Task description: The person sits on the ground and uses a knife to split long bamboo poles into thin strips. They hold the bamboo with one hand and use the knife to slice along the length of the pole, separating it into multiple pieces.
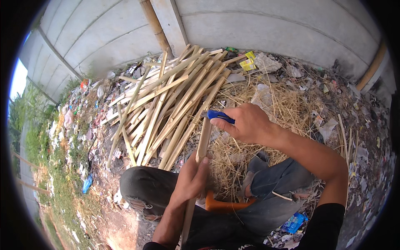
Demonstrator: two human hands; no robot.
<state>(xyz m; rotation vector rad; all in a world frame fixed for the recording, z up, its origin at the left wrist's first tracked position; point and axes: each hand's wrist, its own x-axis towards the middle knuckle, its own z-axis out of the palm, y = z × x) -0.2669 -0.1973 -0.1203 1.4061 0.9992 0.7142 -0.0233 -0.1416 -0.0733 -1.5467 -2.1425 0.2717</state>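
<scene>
Dozens of split, pale bamboo strips (166,112) lie heaped at left; nearer, the left hand (192,178) is clasped around one long piece (203,141), pointing away from the body. At its far end sits a blue-handled cutter (221,116), gripped in the right hand (250,123), with straw-like shavings (287,109) beyond.

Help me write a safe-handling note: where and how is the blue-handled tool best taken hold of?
Best gripped, I'd judge, around its blue handle, coming from the right. Its metal end points left, at the upper end of the pale wooden strip, so that side is probably the one to avoid. The right hand holds the handle from the right.
</scene>
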